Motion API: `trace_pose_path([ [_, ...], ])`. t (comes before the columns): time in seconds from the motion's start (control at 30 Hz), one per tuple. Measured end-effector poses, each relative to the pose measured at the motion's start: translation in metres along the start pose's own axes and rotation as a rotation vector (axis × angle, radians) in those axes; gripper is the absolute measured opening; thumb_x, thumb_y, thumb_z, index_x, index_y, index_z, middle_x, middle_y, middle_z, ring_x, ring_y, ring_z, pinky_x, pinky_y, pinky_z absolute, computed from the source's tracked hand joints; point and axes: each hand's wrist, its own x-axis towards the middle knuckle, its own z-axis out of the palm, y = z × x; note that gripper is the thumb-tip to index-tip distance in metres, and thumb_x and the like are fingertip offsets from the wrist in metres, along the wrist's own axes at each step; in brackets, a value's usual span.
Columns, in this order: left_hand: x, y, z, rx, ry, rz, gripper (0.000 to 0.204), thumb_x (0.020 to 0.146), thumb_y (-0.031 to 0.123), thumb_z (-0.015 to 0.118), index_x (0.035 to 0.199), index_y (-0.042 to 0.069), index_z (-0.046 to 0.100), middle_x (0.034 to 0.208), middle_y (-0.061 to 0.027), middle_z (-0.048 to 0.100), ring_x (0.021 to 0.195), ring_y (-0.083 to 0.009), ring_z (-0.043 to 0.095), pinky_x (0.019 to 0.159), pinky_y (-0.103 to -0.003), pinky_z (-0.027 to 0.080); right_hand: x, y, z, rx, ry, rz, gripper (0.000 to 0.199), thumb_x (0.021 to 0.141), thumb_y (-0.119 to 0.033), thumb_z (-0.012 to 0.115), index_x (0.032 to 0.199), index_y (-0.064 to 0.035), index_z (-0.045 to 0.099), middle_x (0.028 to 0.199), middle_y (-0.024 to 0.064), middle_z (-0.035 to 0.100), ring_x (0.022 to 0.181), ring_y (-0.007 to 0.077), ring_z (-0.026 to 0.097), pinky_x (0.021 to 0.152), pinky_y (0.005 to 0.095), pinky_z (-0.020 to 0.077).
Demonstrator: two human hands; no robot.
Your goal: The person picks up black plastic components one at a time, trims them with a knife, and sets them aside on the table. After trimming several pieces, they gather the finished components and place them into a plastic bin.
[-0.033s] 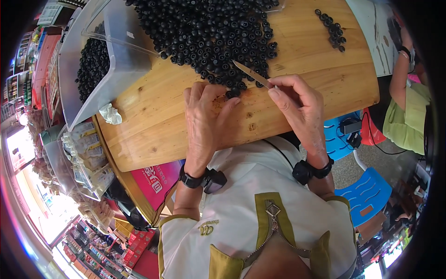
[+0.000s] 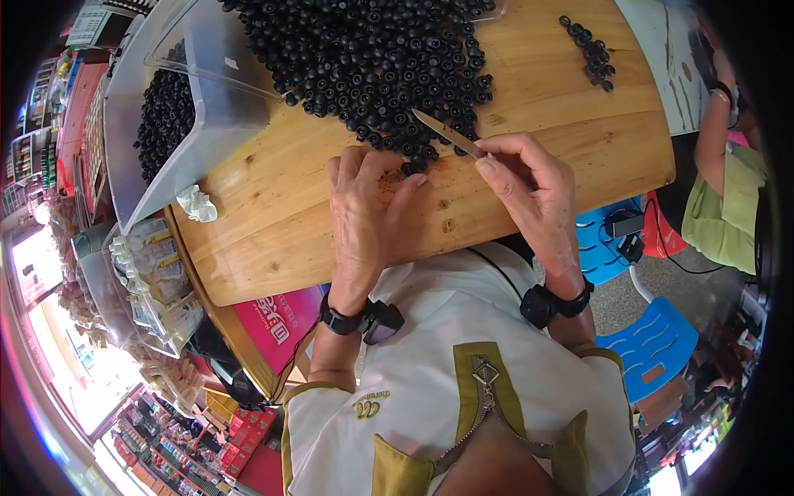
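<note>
Step in hand looks like cutting one black round piece (image 2: pixel 416 165) at the near edge of the big pile (image 2: pixel 389 62). My left hand (image 2: pixel 364 215) lies flat on the wooden tabletop (image 2: pixel 273 207), fingers together, tips pressing that piece down. My right hand (image 2: pixel 529 186) pinches a small knife (image 2: pixel 447 134), blade pointing far-left, tip in among the pile's near pieces. Next move, I judge: bring the blade onto the pinned piece and keep the fingertips clear of the edge. A small separate cluster (image 2: pixel 589 51) sits far right on the wood. Clear plastic bin (image 2: pixel 178 124) with more black pieces at the far left. Room: blue plastic stool (image 2: pixel 653 343) near right, another person in green (image 2: pixel 724 207) at the right edge, packaged goods (image 2: pixel 157 281) on the left
</note>
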Motion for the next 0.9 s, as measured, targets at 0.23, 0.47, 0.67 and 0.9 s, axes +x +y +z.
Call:
trace_pose_path([
  [0.23, -0.002, 0.005, -0.007, -0.239, 0.028, -0.112, 0.023, 0.08, 0.005, 0.076, 0.101, 0.004, 0.067, 0.1, -0.008, 0.066, 0.092, -0.0194, 0.061, 0.081, -0.033, 0.049, -0.001, -0.008, 0.006, 0.002, -0.062, -0.016, 0.017, 0.092, -0.01, 0.068, 0.105, -0.0002, 0.065, 0.091, 0.0032, 0.068, 0.08, 0.0062, 0.06, 0.074, 0.021, 0.0481],
  [0.47, -0.015, -0.013, -0.017, -1.581, -0.029, -0.325, 0.031, 0.089, -0.002, 0.067, 0.119, -0.002, 0.058, 0.107, -0.0139, 0.067, 0.093, -0.0213, 0.068, 0.087, -0.032, 0.055, 0.001, -0.019, 0.017, -0.029, -0.183, -0.089, 0.018, 0.09, -0.008, 0.07, 0.106, -0.0015, 0.064, 0.089, 0.003, 0.067, 0.072, 0.0051, 0.056, 0.063, 0.0205, 0.0449],
  [0.67, -0.014, -0.011, -0.021, -1.57, -0.005, -0.269, 0.038, 0.083, 0.004, 0.076, 0.116, -0.001, 0.057, 0.11, -0.0125, 0.062, 0.1, -0.0203, 0.063, 0.091, -0.033, 0.052, 0.001, -0.032, 0.031, -0.044, -0.247, -0.254, 0.021, 0.086, -0.009, 0.074, 0.104, -0.0031, 0.064, 0.086, 0.0039, 0.066, 0.066, 0.0079, 0.055, 0.056, 0.0233, 0.0443],
  [0.9, -0.016, -0.02, -0.019, -1.572, 0.017, -0.244, 0.039, 0.08, 0.011, 0.08, 0.111, 0.0, 0.058, 0.11, -0.0099, 0.059, 0.101, -0.0172, 0.059, 0.09, -0.029, 0.049, 0.005, -0.033, 0.04, -0.104, -0.253, -0.371, 0.026, 0.082, -0.009, 0.077, 0.104, -0.0045, 0.065, 0.084, 0.0025, 0.066, 0.062, 0.0109, 0.055, 0.053, 0.0249, 0.043],
])
